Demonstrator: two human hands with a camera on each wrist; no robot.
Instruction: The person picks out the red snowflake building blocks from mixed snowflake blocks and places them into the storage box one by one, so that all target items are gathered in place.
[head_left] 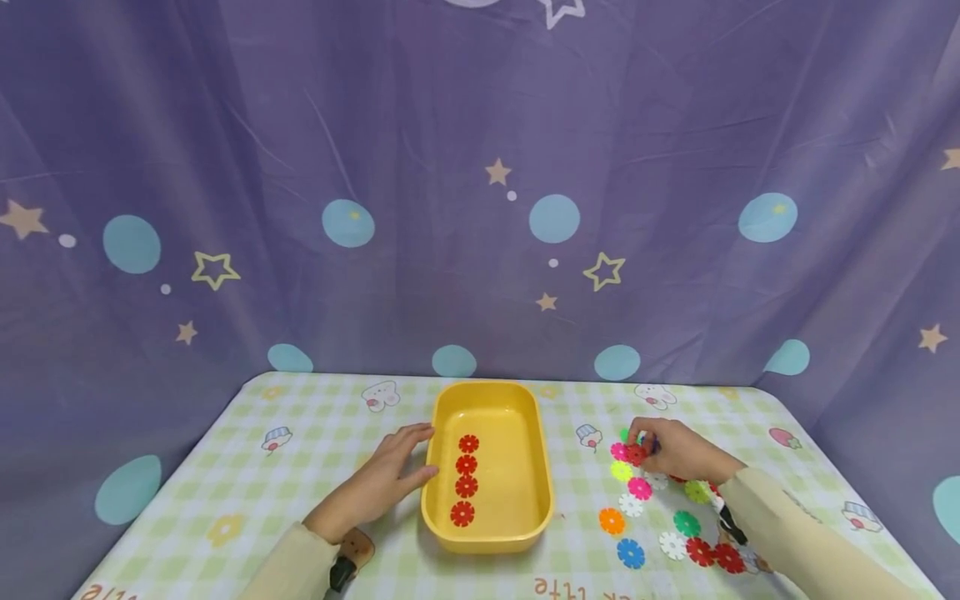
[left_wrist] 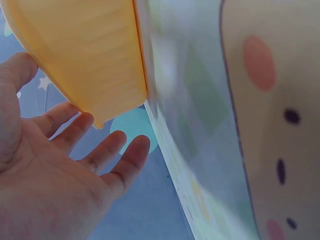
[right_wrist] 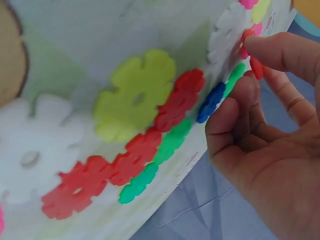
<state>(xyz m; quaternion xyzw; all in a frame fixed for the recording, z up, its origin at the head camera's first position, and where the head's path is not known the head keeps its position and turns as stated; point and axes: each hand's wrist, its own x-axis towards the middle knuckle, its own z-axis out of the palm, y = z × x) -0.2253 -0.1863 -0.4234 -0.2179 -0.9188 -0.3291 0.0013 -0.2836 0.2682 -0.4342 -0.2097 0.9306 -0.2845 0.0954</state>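
Note:
A yellow plastic tray (head_left: 517, 533) stands in the middle of the table, with several red snowflake discs (head_left: 467, 464) in a column along its left side. My left hand (head_left: 386, 471) rests against the tray's left rim, fingers loosely extended; the left wrist view shows the thumb and fingertips at the edge of the tray (left_wrist: 95, 50). To the right, my right hand (head_left: 678, 450) reaches down into a loose spread of coloured discs. Its thumb and index finger pinch a red snowflake disc (right_wrist: 256, 67), partly hidden by the fingers. A blue disc (right_wrist: 211, 102) lies close by the curled fingers.
Orange (head_left: 612, 522), blue (head_left: 631, 553), green (head_left: 686, 523), white, pink, yellow and more red discs (head_left: 701, 552) lie scattered right of the tray. A checked cloth (head_left: 315, 467) covers the table. Behind it hangs a purple curtain (head_left: 450, 167).

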